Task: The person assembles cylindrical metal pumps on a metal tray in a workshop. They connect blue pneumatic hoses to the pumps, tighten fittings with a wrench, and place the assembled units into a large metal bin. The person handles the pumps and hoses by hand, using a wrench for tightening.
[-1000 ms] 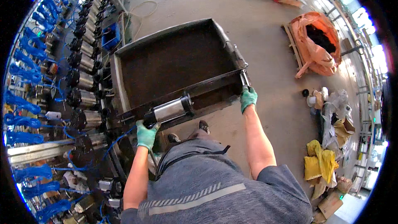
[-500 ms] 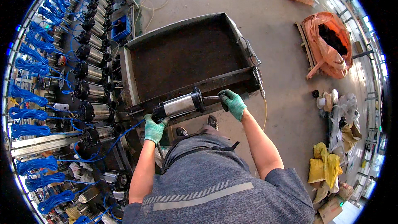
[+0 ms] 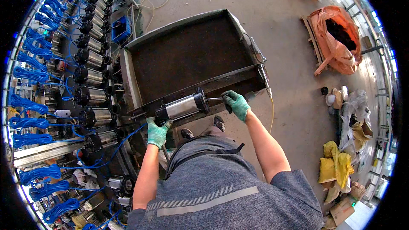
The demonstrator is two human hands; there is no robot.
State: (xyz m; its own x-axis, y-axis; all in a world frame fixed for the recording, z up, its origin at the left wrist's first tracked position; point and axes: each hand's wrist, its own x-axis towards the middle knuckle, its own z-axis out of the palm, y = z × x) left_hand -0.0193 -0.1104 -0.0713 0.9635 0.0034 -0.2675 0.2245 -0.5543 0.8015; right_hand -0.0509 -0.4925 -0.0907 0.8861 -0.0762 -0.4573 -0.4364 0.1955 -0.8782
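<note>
the pump motor (image 3: 182, 107), a shiny steel cylinder with black end caps, lies on its side along the near rim of the big dark metal tray (image 3: 187, 55), lined up with that front edge. in the head view i see my left hand (image 3: 157, 131) in a green glove clenched under the black cap at the left end of the cylinder, gripping it from below. my right hand (image 3: 237, 104), gloved the same, is closed around a dark handle or shaft that sticks out from the flanged right end; i cannot tell exactly what that part is. both forearms come up from the lower edge, over my grey shirt.

to my left runs a long row of similar motors (image 3: 91, 76) with coiled blue cables (image 3: 30, 102) hung beside them. on the concrete floor to the right sits an orange sack (image 3: 336, 42), well apart from the tray, and some yellow bags (image 3: 330, 166) lie nearer the lower right edge.
</note>
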